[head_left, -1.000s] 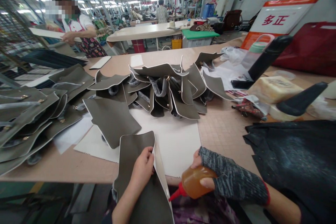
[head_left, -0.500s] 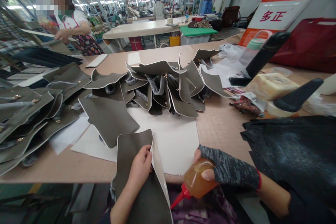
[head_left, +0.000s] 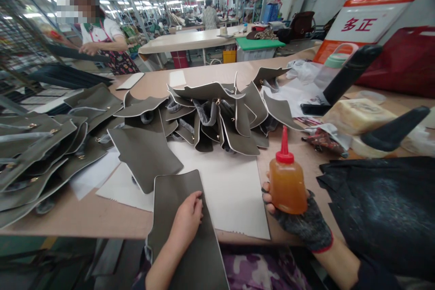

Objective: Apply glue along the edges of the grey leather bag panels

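My right hand (head_left: 301, 222), in a dark grey fingerless knit glove, is wrapped round a squeeze bottle (head_left: 288, 186) of amber liquid. The bottle stands upright in the hand, its red nozzle pointing up, above the table's front edge. My left hand (head_left: 189, 215) is bare and curled over the right edge of a dark olive bag panel (head_left: 173, 195) with white edges. That panel slants down off the table toward my lap. Where the left fingertips grip it is partly hidden. Behind it a similar panel (head_left: 144, 156) lies on a white sheet (head_left: 231, 190).
Several bag pieces with wrapped handles form a heap (head_left: 217, 118) at the middle and another pile (head_left: 41, 154) on the left. Black sheet material (head_left: 380, 208) lies on the right, near a yellowish block (head_left: 362, 115) and a black bottle (head_left: 353, 74). A person (head_left: 102, 41) stands at the back left.
My right hand has lifted the bottle away from the panel's edge and turned it from nozzle down to nozzle up. The lifted panel edge under my left hand now lies flatter.
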Tool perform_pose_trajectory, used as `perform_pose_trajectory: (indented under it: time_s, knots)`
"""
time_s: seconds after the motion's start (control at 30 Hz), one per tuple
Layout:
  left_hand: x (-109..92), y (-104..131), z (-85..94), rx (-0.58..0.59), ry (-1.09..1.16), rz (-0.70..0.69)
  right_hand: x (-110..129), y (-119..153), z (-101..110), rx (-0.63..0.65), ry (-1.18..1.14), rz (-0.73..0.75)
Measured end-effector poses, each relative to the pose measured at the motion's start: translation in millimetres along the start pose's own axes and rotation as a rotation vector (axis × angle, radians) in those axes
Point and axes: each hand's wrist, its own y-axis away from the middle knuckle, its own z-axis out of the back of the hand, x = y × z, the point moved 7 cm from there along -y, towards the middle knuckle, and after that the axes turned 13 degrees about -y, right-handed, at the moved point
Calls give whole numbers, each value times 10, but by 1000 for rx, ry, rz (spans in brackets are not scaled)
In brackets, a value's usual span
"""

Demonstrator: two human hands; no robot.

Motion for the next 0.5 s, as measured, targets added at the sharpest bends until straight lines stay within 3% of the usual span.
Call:
perform_pose_trajectory:
  time_s: [0.17,0.23,0.3,0.4,0.5]
  knots:
    - [-291,167,7,-68,-459,-291,16,-21,-55,-105,-181,50]
    - [-313,229,-12,-91,-573,-347,127,-56,30,-213,-10,164]
    - [-308,294,29,-140,-599,-420,326,-78,175,-375,303,365]
    - [-274,432,314,-358,-562,-528,549,-78,407,-622,674,600]
    - [-63,564,785,-654,-520,-393,600,-88,517,-651,951,697]
